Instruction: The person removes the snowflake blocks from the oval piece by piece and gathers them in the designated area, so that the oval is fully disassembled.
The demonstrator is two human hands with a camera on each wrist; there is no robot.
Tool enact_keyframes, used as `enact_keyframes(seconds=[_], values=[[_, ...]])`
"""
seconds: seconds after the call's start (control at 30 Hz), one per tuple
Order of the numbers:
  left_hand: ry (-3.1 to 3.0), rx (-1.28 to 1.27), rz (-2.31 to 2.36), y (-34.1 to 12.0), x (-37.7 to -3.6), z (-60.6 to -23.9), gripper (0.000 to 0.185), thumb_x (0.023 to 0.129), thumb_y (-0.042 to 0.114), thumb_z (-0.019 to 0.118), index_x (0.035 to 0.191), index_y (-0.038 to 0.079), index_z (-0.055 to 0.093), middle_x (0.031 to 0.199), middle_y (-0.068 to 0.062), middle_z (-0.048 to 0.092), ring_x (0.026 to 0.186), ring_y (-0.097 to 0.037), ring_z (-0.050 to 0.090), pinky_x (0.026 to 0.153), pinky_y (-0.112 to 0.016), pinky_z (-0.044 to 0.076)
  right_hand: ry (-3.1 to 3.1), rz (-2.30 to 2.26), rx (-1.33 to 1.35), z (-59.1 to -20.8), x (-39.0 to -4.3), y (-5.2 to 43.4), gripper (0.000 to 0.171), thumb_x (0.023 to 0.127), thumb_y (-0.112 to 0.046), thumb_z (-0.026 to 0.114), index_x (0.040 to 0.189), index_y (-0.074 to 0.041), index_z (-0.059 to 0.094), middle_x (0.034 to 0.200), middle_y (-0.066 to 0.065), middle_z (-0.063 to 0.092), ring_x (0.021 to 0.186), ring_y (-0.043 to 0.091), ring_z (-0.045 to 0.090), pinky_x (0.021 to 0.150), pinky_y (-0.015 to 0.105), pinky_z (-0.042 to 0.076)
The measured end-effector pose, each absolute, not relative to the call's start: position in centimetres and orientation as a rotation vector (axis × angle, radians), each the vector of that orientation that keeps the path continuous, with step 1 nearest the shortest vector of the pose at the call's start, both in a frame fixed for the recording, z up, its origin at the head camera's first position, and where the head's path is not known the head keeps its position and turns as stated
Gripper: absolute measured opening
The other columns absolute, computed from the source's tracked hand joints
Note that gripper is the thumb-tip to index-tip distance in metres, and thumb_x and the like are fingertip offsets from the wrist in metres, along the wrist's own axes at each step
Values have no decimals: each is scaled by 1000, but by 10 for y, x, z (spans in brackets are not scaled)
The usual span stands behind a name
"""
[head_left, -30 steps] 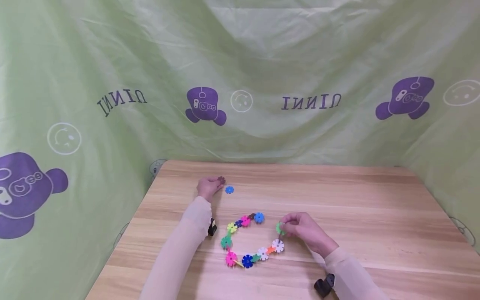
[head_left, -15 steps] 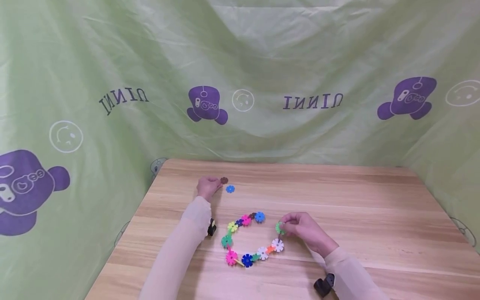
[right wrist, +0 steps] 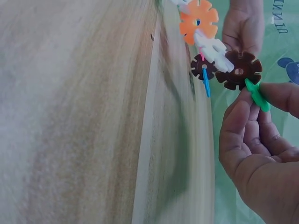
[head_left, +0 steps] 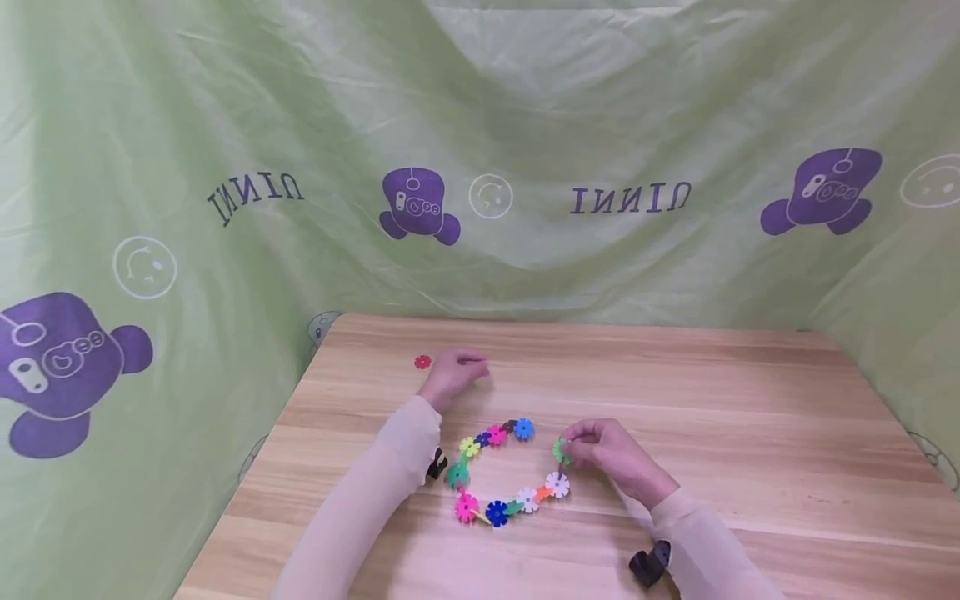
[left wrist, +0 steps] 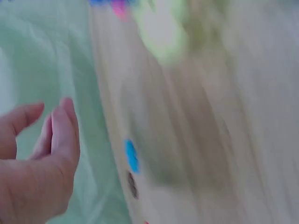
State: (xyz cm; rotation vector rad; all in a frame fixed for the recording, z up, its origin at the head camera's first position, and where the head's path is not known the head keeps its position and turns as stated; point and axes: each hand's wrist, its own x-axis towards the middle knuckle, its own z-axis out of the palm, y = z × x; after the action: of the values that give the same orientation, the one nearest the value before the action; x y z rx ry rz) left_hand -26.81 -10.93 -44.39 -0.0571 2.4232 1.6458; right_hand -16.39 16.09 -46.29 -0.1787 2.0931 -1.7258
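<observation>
A curved chain of coloured snowflake discs (head_left: 497, 510) lies on the wooden table (head_left: 712, 392). My right hand (head_left: 611, 454) pinches the green disc (head_left: 558, 451) at the chain's right end. The right wrist view shows that green disc (right wrist: 257, 95) between thumb and fingers, joined to a brown disc (right wrist: 240, 70), then white and orange ones. My left hand (head_left: 453, 371) rests farther back on the table, fingers pointing right. In the blurred left wrist view its fingers (left wrist: 63, 135) are loosely bent and hold nothing, with a blue disc (left wrist: 131, 156) and a brown disc (left wrist: 132, 184) lying past them.
A loose red disc (head_left: 422, 362) lies just left of my left hand. A green printed cloth (head_left: 480, 125) hangs close round the table's back and both sides. The table's left edge (head_left: 247, 487) is near my left arm.
My left hand has moved right, over where the brown and blue discs lay. A red disc now shows where the hand was. The right hand keeps its pinch on the green disc.
</observation>
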Motion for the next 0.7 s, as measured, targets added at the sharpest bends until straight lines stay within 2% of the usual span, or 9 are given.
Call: enact_keyframes(seconds=[0.1,0.17,0.33,0.4,0.57,0.7], values=[[2355,129,1521,-97,-254,-435,36,86,25,65,119,11,61,101,-2,69,101,-20,62,98,-41,45,2103,-1715,-171,-462,-163,161,33,84,-18,68,102,7,58,87,9,68,80,18,63,77,38,55],[2268,205,1488,-89,-243,-431,36,87,25,65,119,10,60,100,-2,70,102,-20,62,99,-43,44,2103,-1713,-168,-461,-163,160,33,84,-19,68,103,7,58,88,8,68,81,18,63,78,39,54],[2170,326,1401,-70,-223,-433,32,84,24,69,112,8,65,98,-1,69,94,-15,64,90,-36,51,2102,-1696,-167,-461,-160,161,35,84,-22,68,104,6,59,89,8,69,83,17,64,79,38,55],[2198,375,1327,-64,-217,-433,30,83,27,71,108,12,67,99,3,69,93,-12,63,87,-33,51,2115,-1673,-175,-460,-161,162,34,85,-22,68,104,4,60,90,9,70,84,18,64,79,37,54],[2222,380,1237,-52,-209,-432,28,77,32,76,101,21,70,101,10,68,98,-10,58,94,-36,45,2154,-1650,-189,-458,-164,163,30,85,-21,67,103,2,62,93,9,69,84,20,62,76,34,52],[2181,377,1244,-45,-203,-433,27,74,31,78,98,21,70,97,9,69,97,-10,59,98,-41,42,2133,-1673,-185,-457,-161,163,29,84,-19,68,103,2,63,95,9,68,84,19,62,76,34,52]])
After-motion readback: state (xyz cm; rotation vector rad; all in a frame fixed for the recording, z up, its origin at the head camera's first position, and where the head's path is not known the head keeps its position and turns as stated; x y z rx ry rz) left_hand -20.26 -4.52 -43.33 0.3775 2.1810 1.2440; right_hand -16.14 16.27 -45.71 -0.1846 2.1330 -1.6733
